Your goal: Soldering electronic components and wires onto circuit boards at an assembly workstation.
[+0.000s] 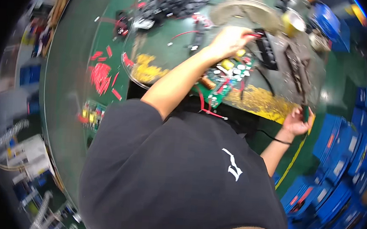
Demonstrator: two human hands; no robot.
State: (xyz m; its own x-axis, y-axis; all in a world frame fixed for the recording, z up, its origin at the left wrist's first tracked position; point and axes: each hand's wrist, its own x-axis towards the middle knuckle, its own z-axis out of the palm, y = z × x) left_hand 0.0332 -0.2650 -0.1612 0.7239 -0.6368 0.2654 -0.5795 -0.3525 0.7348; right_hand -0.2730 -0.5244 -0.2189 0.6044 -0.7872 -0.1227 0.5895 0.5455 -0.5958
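Observation:
My left hand [231,40], smeared by motion, reaches over the bench with its fingertips closed on a red wire [253,34]. The wire runs to the end of a long black part [268,52]. Below that hand sits a green circuit board [222,91] crowded with components, with red wires hanging off its near edge. At the bench's right edge my right hand [297,121] is closed round a tool with a dark green handle [306,114]. The tool's far end blurs into the bench behind it, so its kind is unclear. A black cord [273,137] passes by my right wrist.
A heap of black parts with wires [174,7] lies at the far left. Red sleeve pieces [101,78] and another circuit board [92,115] lie left. A metal hood [246,10], yellow roll [293,22] and blue container [326,20] stand behind. Blue bins [338,146] are stacked right.

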